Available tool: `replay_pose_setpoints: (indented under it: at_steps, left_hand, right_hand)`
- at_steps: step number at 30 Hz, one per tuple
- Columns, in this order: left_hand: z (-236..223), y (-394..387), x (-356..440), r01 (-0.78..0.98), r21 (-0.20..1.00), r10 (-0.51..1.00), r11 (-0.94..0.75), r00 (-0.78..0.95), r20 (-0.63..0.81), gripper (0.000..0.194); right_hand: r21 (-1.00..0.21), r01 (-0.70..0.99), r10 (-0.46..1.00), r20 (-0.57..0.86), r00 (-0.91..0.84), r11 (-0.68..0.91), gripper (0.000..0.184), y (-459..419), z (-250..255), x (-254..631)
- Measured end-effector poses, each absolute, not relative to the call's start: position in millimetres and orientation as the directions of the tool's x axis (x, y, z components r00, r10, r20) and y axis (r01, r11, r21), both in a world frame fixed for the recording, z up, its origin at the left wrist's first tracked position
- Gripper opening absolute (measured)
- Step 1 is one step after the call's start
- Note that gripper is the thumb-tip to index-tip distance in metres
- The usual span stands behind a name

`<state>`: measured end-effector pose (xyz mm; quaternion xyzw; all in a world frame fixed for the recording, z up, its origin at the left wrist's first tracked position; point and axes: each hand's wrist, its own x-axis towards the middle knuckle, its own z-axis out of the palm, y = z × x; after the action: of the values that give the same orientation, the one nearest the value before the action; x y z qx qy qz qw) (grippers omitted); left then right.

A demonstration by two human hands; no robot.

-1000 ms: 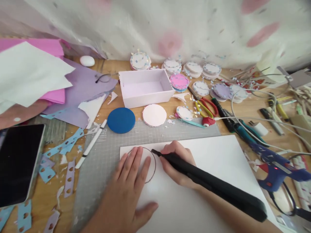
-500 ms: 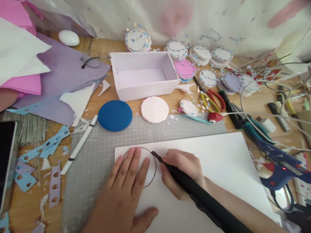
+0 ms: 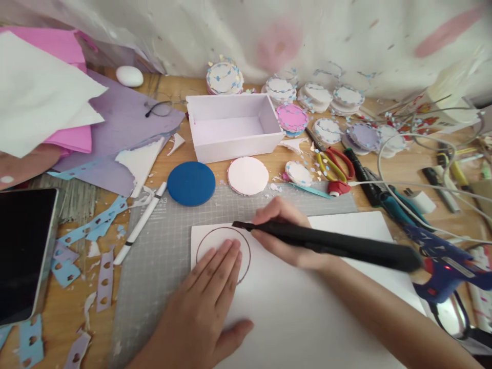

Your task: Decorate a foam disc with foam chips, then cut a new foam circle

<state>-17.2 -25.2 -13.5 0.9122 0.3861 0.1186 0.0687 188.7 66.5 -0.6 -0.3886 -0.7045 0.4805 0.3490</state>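
My left hand (image 3: 207, 297) lies flat with fingers spread on a white sheet (image 3: 307, 307), its fingertips inside a dark circle outline (image 3: 248, 253) near the sheet's top left corner. My right hand (image 3: 282, 233) is closed around a long black pen-shaped tool (image 3: 338, 243). The tool lies nearly level, and its tip (image 3: 235, 224) sits at the upper edge of the circle. The sheet rests on a grey cutting mat (image 3: 165, 246).
A blue disc (image 3: 191, 183) and a pale pink disc (image 3: 248, 175) sit in front of a white box (image 3: 234, 127). Decorated round pieces, scissors (image 3: 330, 165), a blue glue gun (image 3: 442, 256) and cables crowd the right. A dark tablet (image 3: 23, 251), a white pen (image 3: 140, 223) and paper scraps lie left.
The right hand has moved up along the circle from its right side to its top edge, and the tool has swung from a steep slant to nearly level. The left hand stayed pressed on the sheet.
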Motion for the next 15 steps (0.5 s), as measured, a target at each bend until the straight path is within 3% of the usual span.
replay_pose_setpoints:
  at_steps: [6, 15]
  left_hand:
    - [-12.5, -27.9, -17.8, 0.697, 0.22, 0.729, -0.683, 0.671, 0.136, 0.077]
    - [-12.9, -29.1, -18.0, 0.701, 0.245, 0.739, -0.669, 0.661, 0.127, 0.076]
  right_hand:
    - [-0.986, 0.091, 0.736, 0.04, -0.676, 0.137, 0.01, 95.2, -6.9, 174.0]
    - [-0.965, 0.138, 0.697, 0.06, -0.715, 0.224, 0.008, 95.9, -8.5, 172.7]
